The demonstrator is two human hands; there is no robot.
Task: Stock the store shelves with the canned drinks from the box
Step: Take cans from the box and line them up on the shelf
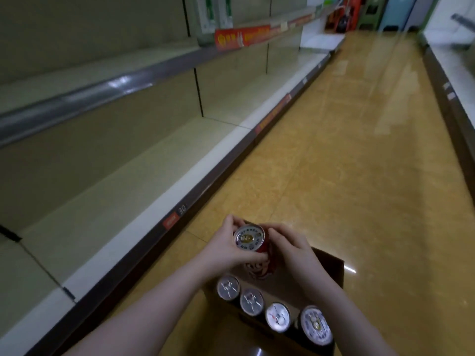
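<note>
A store aisle with a glossy yellow-brown floor runs away from the camera, with long pale shelves along its left side. The bottom shelf lies bare beside the floor, and the shelf above it carries only a red promotional strip on its front edge further down the aisle.

Low in the view, a brown cardboard box sits on the floor. Inside it, along the side nearest the camera, four canned drinks stand upright in a row, their silver tops facing up: the first can at the left end, a second can next to it, a third can, and a larger-looking fourth can at the right end. The rest of the box interior is hidden behind the forearms.

Above the far end of the box, both hands hold a single red can, tilted so that its silver pull-tab top points toward the camera. The left hand wraps it from the left, its fingers curled over the far side and its thumb across the near side. The right hand closes on it from the right, its fingertips pressed to the can's body. The row of cans lies below and nearer the camera than the fingers; the bottom shelf lies to their left.
</note>
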